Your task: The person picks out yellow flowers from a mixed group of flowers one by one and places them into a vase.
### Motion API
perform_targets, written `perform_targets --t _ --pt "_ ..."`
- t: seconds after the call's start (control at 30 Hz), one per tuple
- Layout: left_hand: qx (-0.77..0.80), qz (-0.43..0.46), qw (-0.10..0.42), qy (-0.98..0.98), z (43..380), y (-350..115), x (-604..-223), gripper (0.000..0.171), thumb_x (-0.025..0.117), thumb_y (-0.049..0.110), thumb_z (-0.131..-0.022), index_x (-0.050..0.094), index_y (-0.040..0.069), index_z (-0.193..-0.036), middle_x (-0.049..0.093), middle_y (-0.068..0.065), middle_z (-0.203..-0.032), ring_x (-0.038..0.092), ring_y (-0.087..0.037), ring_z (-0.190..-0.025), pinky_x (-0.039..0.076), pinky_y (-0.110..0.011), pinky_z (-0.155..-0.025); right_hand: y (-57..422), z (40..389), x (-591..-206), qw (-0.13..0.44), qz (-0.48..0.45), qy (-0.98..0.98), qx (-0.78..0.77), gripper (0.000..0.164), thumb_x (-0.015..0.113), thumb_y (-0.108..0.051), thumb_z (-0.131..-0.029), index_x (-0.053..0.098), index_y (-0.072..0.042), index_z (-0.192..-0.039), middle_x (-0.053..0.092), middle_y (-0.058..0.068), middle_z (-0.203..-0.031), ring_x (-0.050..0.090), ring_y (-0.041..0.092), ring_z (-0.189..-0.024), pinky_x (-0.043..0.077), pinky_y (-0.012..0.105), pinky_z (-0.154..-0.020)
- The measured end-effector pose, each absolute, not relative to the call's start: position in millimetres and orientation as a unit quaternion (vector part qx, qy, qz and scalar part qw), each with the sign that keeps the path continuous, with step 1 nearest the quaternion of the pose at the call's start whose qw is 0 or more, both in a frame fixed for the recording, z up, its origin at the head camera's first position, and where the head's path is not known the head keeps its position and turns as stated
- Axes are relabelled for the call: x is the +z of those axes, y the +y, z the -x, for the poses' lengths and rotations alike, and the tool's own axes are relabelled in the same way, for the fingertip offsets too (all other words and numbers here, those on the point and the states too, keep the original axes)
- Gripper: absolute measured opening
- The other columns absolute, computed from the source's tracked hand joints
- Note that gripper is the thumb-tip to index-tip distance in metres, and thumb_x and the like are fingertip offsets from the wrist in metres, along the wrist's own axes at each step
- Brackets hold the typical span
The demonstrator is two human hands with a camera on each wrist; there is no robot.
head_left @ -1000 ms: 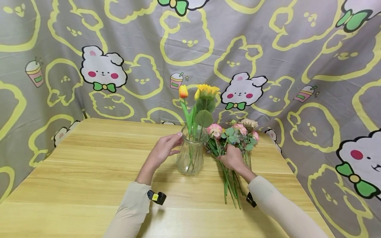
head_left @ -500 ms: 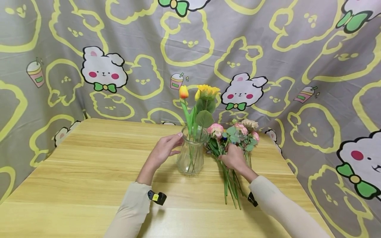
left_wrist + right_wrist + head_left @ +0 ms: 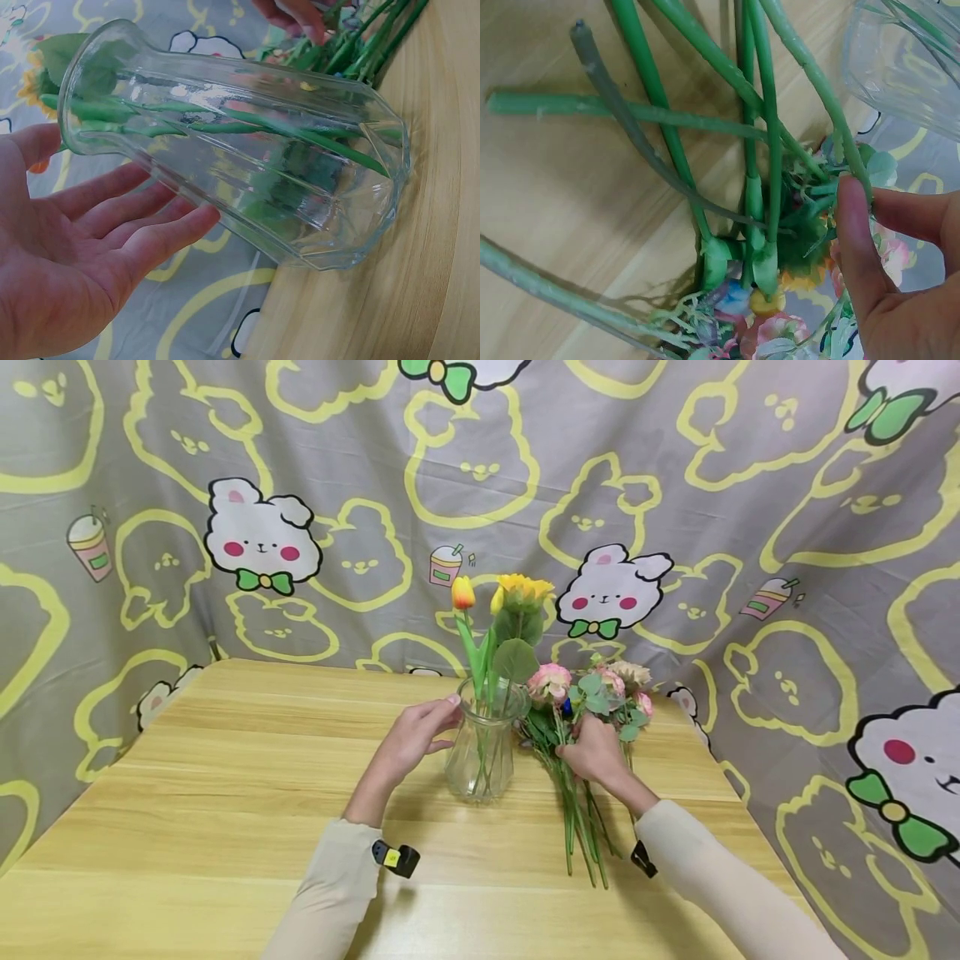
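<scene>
A ribbed clear glass vase (image 3: 468,764) stands upright on the table, holding an orange-yellow tulip (image 3: 463,594) and a yellow sunflower-like bloom (image 3: 523,587). Beside its left side is my left hand (image 3: 411,739), thumb at the rim; the left wrist view shows the other fingers loosely extended along the glass. To the right of the vase, my right hand (image 3: 596,752) pinches a green stem (image 3: 814,75) between thumb and forefinger, among a pile of artificial flowers. A pink carnation-like flower (image 3: 551,682) rises at the pile's left, close to the vase rim.
More blooms lie in the pile, including a beige flower (image 3: 630,673) and grey-green leaves (image 3: 630,727). Several green stems (image 3: 588,843) point toward the front of the wooden table (image 3: 247,777). A patterned grey curtain (image 3: 360,460) hangs behind it.
My right hand has shifted slightly right and up, and the pink flower at the pile's left has lifted a little and moved right. The left hand and vase stay put.
</scene>
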State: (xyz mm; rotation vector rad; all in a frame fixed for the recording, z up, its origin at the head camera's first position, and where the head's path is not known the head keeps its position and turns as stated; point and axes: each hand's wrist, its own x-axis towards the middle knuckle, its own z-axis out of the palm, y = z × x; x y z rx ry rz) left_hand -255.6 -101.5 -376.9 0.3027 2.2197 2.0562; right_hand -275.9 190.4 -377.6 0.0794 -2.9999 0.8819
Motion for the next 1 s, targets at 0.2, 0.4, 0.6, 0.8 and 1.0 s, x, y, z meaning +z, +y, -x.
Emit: perform_targets --t 0.2,0.4,0.6,0.8,1.0 --pt "0.674 -0.103 0.050 0.730 255.2 -101.9 -376.6 0.067 0.051 0.055 -0.103 0.057 0.000 -0.140 0.058 -0.020 -0.143 0.054 -0.033 -0.136 0.056 -0.046 -0.104 195.5 278.1 -369.7 0.020 -0.021 -0.957 0.288 0.029 0.074 -0.010 -0.088 0.047 -0.005 -0.079 0.045 0.001 -0.055 0.072 0.030 -0.054 0.053 0.029 -0.046" --pt "0.673 -0.103 0.050 0.731 255.7 -101.6 -377.4 0.067 0.051 0.055 -0.103 0.056 0.000 -0.141 0.058 -0.021 -0.143 0.054 -0.033 -0.137 0.055 -0.046 -0.104 203.9 282.4 -357.9 0.033 -0.020 -0.955 0.294 0.031 0.074 -0.011 -0.089 0.046 -0.007 -0.075 0.046 0.002 -0.055 0.071 0.026 -0.051 0.064 0.035 -0.057" --pt "0.675 -0.099 0.049 0.730 255.6 -102.0 -377.0 0.067 0.051 0.056 -0.102 0.056 0.001 -0.141 0.059 -0.019 -0.143 0.055 -0.033 -0.136 0.056 -0.044 -0.104 212.6 286.0 -343.4 0.050 -0.020 -0.957 0.286 0.047 0.073 -0.013 -0.090 0.037 -0.015 -0.059 0.036 -0.005 -0.042 0.064 0.019 -0.042 0.058 0.038 -0.064" --pt "0.672 -0.097 0.048 0.733 256.0 -102.2 -375.5 0.066 0.052 0.057 -0.102 0.058 0.002 -0.139 0.060 -0.017 -0.141 0.056 -0.030 -0.135 0.057 -0.043 -0.102 226.3 289.0 -337.6 0.056 -0.006 -0.961 0.269 0.050 0.073 -0.018 -0.091 0.037 -0.016 -0.055 0.041 -0.004 -0.039 0.064 0.021 -0.042 0.050 0.035 -0.058" --pt "0.672 -0.100 0.051 0.732 255.5 -103.0 -374.2 0.066 0.052 0.057 -0.102 0.058 0.002 -0.139 0.060 -0.018 -0.141 0.055 -0.031 -0.136 0.056 -0.044 -0.104 245.5 289.2 -338.9 0.054 0.024 -0.964 0.261 0.046 0.069 -0.015 -0.090 0.042 -0.014 -0.054 0.053 0.003 -0.041 0.062 0.020 -0.041 0.035 0.026 -0.038"
